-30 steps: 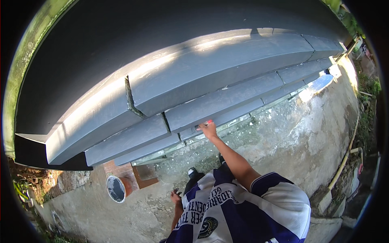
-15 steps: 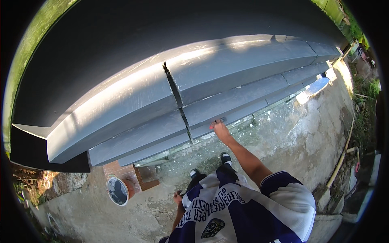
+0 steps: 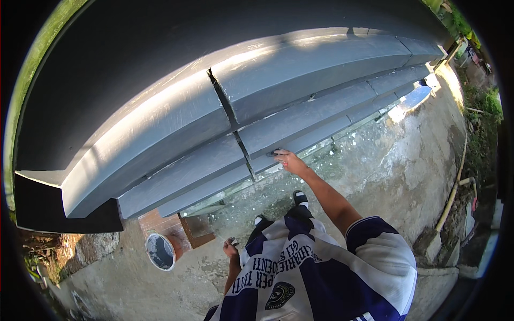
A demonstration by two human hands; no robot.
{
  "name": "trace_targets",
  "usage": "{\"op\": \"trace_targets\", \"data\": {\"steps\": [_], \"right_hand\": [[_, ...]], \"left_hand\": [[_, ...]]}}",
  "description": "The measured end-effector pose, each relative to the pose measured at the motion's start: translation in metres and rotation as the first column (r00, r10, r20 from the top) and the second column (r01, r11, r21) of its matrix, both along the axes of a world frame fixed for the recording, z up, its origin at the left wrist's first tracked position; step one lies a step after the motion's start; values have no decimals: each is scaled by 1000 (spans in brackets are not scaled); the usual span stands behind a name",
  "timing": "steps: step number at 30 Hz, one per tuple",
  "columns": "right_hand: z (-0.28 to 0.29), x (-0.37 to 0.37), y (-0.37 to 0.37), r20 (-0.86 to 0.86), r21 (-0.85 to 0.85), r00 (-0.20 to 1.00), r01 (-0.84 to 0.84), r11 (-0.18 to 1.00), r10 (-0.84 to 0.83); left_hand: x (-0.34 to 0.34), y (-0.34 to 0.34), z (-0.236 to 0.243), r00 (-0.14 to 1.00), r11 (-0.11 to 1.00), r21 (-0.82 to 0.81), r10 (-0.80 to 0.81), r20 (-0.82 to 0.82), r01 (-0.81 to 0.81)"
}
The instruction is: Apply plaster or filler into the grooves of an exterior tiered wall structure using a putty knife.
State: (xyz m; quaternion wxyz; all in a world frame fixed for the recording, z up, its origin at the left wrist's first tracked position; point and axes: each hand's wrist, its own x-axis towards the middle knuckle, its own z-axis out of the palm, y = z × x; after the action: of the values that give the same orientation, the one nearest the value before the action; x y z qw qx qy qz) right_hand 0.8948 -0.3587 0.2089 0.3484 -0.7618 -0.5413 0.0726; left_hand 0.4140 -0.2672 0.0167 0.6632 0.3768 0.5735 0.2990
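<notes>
Outdoor ground of worn concrete [image 3: 369,176], patchy and stained, running wide to either side of the person's feet. Nearest: white-and-dark-blue shirt [image 3: 316,267], dark sandals over white socks.

Left hand [image 3: 231,248] low beside the shirt, fingers curled; something small shows at the fingertips, but cannot tell what, or how firmly it is gripped. Right hand [image 3: 290,162] reached forward, fingers pinching a brush [image 3: 273,153], dark head pointing left, at the lowest grey ledge [image 3: 214,188]; too small to tell if the bristles touch. Room to work sideways along this long ledge; the overhanging middle ledge [image 3: 310,120] bounds it just above.

Left of the feet, a round orange-brown bucket [image 3: 176,247], grey paint [image 3: 159,250] inside, beside reddish-brown tiles [image 3: 160,222].

Ledge foot: pale band, white-spattered. Ledges smooth, stepped, bowed by the lens; a dark, ragged gap [image 3: 222,99] cuts across them. Farther: sunlit upper ledge [image 3: 316,61], then dark flat surface [image 3: 214,32]. Far right: pale pipe [image 3: 454,206], greenery.
</notes>
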Motion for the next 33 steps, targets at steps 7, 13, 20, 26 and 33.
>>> {"op": "trace_targets", "data": {"steps": [7,13,20,26,33], "right_hand": [[-5,-11,-2,26,62,982,183,981,-185],[-5,-64,47,-13,141,1000,-8,990,10],[11,-1,3,-149,126,988,-16,992,34],[14,101,-90,-39,131,936,351,927,-349],[-1,39,-37,250,-89,894,403,911,-371]], "left_hand": [[-26,-26,-29,994,992,-69,108,11,-107],[-34,-49,-52,997,997,-27,73,-35,-74],[-10,-46,-17,989,987,-66,147,-32,-148],[6,-46,2,985,985,-4,169,-39,-170],[62,-49,49,1000,974,227,8,25,-14]]}}
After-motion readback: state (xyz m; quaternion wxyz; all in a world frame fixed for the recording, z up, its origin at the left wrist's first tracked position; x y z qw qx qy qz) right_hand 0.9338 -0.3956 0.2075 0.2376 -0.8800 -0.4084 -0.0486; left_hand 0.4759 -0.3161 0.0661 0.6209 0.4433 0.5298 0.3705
